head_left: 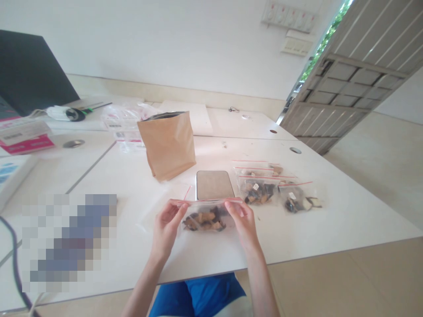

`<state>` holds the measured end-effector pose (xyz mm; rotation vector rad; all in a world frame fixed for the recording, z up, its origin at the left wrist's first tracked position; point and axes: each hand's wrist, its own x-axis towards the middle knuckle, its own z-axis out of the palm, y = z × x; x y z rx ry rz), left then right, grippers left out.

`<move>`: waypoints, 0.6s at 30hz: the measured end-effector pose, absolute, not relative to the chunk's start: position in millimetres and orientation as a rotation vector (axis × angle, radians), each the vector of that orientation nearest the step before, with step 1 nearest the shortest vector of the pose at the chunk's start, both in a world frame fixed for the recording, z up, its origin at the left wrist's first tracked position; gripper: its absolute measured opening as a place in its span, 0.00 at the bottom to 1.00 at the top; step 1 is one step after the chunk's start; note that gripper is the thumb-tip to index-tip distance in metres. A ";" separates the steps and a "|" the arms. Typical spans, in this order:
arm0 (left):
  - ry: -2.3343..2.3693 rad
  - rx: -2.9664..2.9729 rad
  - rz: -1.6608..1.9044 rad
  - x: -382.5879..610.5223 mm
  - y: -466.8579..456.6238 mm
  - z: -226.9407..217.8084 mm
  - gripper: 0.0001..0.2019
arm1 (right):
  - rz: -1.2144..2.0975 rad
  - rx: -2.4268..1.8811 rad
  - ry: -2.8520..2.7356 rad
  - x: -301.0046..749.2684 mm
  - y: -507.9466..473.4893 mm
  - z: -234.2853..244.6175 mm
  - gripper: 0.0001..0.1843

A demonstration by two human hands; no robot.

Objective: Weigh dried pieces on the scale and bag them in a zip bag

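Both of my hands hold one small clear zip bag [205, 218] by its red-striped top edge, just above the white table [317, 224]. My left hand [168, 226] pinches the left end and my right hand [243, 220] pinches the right end. Dark and tan chunks fill the bag's bottom. Right behind it lies a small flat scale [214, 185] with a grey top. An upright brown paper pouch [168, 143] with an open top stands further back.
Filled zip bags [274, 187] lie in a cluster to the right of the scale. Empty clear bags [124, 123], a laptop [28, 72], pink boxes [24, 138] and a cable sit at the back left. A blurred patch [69, 242] covers the near left.
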<state>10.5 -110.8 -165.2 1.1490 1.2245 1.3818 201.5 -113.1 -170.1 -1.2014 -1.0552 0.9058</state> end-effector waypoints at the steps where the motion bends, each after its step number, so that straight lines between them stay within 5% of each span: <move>1: 1.223 1.152 1.372 10.6 -110.8 -165.1 0.13 | 0.903 -1.197 -1.056 201.4 -113.0 -170.3 0.12; 18: 1.261 1.289 1.336 17.9 -110.3 -164.6 0.14 | 0.804 -1.191 -1.110 203.5 -114.0 -175.4 0.14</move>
